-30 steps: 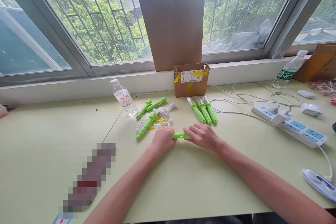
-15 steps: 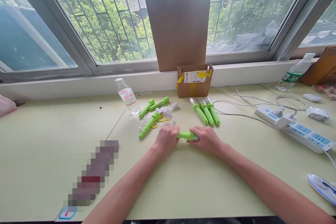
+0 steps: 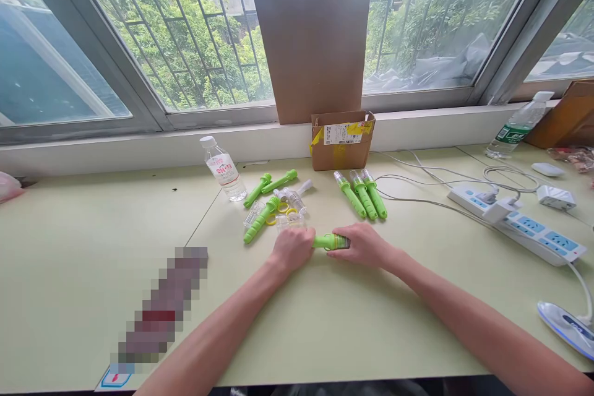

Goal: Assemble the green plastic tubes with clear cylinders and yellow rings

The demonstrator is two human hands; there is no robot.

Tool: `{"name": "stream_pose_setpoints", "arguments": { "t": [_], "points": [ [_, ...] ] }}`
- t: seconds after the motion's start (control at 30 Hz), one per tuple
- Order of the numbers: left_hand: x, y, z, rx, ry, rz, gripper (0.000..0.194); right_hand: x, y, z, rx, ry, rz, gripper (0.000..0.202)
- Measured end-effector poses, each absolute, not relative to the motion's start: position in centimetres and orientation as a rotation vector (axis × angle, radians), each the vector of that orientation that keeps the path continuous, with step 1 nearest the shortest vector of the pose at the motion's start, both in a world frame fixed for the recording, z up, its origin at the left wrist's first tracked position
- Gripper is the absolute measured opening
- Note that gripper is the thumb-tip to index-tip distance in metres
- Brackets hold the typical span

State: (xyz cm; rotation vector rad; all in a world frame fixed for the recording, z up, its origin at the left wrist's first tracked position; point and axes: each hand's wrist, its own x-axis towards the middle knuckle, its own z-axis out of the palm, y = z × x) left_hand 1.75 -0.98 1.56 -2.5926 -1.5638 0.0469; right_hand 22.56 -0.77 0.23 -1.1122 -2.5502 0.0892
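Note:
Between my hands a green plastic tube (image 3: 323,241) with a threaded end lies level just above the table. My left hand (image 3: 293,249) is wrapped round its plain end. The fingers of my right hand (image 3: 364,246) close round the other end, where a clear ribbed cap shows partly; most of that cap is hidden. Beyond my left hand lie loose green tubes (image 3: 260,221), clear plastic caps (image 3: 291,220) and yellow rings (image 3: 283,206). Farther off to the right, three green tubes with clear caps (image 3: 359,195) rest side by side.
A water bottle (image 3: 223,170) stands behind the loose parts, a cardboard box (image 3: 341,151) at the wall. On the right are a power strip (image 3: 524,223), cables, a white oval device (image 3: 568,329) and another bottle (image 3: 517,127). A pixelated strip (image 3: 162,306) lies left.
Both hands keep hold of the green tube. My right hand's grip has shifted slightly, baring a little more of the capped end. The whole view has moved a little.

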Motion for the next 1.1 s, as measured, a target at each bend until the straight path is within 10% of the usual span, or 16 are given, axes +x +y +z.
{"name": "stream_pose_setpoints", "arguments": {
  "t": [0.37,0.73,1.1],
  "points": [
    [2.3,-1.3,2.1,-2.611,-1.815,-0.062,0.014,22.4,0.3,0.2,-0.814,-2.327,-0.884,0.019],
    [2.8,-0.7,1.9,-2.512,-1.726,0.011,0.025,21.8,-0.2,0.6,-1.348,-2.579,-0.367,0.014],
    [3.0,-2.6,3.7,-3.02,-2.158,-0.069,0.016,23.1,0.3,1.1,-0.831,-2.382,-0.727,0.017]
  ]
}}
